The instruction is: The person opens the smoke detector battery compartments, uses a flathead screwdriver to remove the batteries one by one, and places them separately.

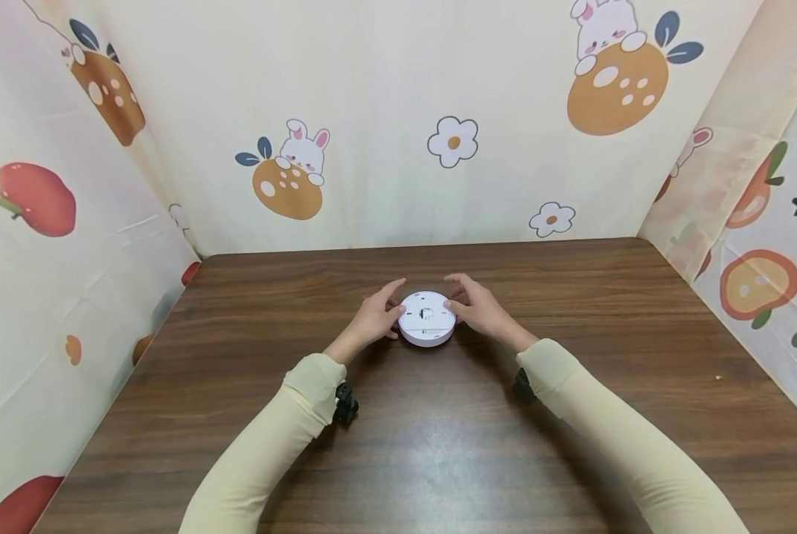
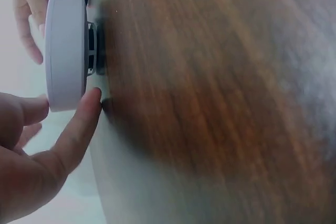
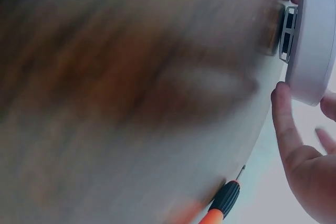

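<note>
Holding the round white device (image 1: 425,324) between both hands, toward the far side of the wooden tabletop (image 1: 425,430), gripping its left rim with the left hand (image 1: 374,317) and its right rim with the right hand (image 1: 481,310), with thumbs over the slotted upper face and other fingers at the side and lower edge. Best to match the pressure from left and right, so as to hold the slotted upper face level and avoid tipping toward the near edge. Cannot tell from the blurred wrist views about contact between the vented underside (image 2: 91,48) and the wood, so better to go gently and not drag the vents. For any turn, move both hands together, with fingertips clear of the vents. Watch also for the orange-and-black screwdriver (image 3: 226,200) near the right hand; avoid knocking it with the wrist.
</note>
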A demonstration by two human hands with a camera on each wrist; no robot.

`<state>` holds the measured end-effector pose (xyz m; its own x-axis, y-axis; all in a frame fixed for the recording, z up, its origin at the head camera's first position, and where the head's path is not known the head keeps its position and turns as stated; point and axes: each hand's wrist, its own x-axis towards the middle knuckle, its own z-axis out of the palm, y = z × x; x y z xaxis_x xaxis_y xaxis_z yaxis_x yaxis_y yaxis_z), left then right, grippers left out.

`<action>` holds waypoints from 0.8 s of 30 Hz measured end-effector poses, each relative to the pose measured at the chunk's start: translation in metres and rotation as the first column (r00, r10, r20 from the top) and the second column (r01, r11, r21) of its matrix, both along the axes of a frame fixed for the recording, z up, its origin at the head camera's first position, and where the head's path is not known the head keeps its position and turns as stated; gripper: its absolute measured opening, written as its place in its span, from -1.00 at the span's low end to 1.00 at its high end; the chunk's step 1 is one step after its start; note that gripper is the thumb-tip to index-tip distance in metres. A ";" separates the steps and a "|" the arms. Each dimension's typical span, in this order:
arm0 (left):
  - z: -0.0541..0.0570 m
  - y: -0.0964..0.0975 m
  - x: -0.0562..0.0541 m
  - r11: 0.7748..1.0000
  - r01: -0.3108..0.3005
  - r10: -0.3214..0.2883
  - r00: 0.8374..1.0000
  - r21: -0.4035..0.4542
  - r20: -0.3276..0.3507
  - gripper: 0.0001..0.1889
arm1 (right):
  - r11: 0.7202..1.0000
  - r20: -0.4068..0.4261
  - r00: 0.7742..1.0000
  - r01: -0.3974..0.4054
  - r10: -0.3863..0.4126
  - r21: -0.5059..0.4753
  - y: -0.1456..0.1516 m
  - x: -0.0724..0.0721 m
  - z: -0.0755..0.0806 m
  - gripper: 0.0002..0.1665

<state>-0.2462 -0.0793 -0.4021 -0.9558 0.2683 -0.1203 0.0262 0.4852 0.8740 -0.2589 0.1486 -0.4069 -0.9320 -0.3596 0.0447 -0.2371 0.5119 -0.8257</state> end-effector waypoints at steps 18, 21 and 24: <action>0.005 -0.009 0.001 0.960 0.221 -0.247 0.958 -0.172 -0.146 -0.20 | 0.974 -0.041 0.977 -0.203 0.208 0.100 0.012 0.002 0.008 -0.28; 0.004 -0.008 0.001 0.956 0.215 -0.251 0.952 -0.201 -0.174 -0.21 | 0.975 -0.043 0.978 -0.200 0.205 0.100 0.013 0.002 0.007 -0.31; 0.003 -0.007 0.000 0.954 0.200 -0.246 0.949 -0.224 -0.199 -0.21 | 0.975 -0.049 0.978 -0.199 0.205 0.103 0.012 0.002 0.006 -0.32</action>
<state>-0.2464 -0.0865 -0.3987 -0.8823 0.4704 0.0158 0.3366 0.6071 0.7199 -0.2571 0.1609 -0.4006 -0.8366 -0.5452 0.0530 -0.3904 0.5255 -0.7560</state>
